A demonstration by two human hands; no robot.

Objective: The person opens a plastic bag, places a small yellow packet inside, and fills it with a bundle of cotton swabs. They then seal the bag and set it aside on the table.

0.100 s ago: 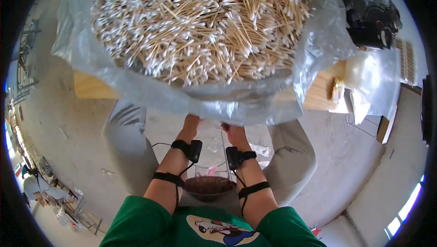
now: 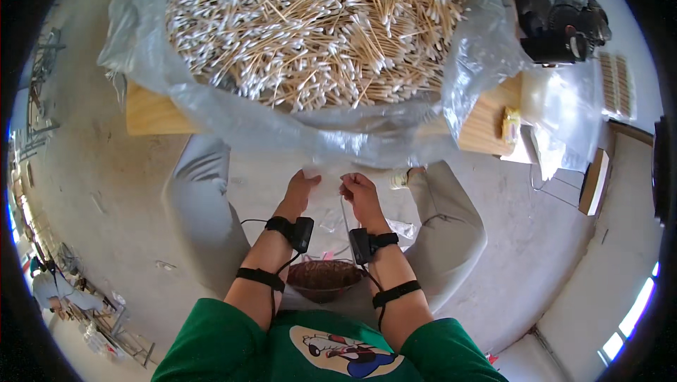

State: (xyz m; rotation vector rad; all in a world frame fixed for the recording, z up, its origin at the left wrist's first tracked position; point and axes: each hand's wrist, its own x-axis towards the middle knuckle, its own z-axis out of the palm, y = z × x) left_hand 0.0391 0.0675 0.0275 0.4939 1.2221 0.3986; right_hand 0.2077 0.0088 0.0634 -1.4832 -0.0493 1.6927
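Observation:
A large heap of cotton swabs (image 2: pixel 310 29) with wooden sticks and white tips lies in an opened clear plastic bag (image 2: pixel 282 128) on a wooden table (image 2: pixel 151 112). Below the bag's hanging near edge, my two hands face each other between my knees. My left hand (image 2: pixel 303 188) has its thumb toward the right, its fingertips partly hidden. Close by, my right hand (image 2: pixel 361 194) is closed, fingers curled in a pinch. Something pale and see-through appears between the hands, too faint to name. A thin pale rod (image 2: pixel 345 220) runs down just below my right hand.
A dark round container (image 2: pixel 324 280) sits at my lap. On the right are a black device (image 2: pixel 564 37), clear plastic bags (image 2: pixel 564 100) and a small yellow packet (image 2: pixel 510 125). Another person (image 2: pixel 60 290) is at the far left, among metal frames.
Both hands show more fully below the bag's edge, and the fingers of my right hand have come into sight. The table and the swabs sit slightly higher in view.

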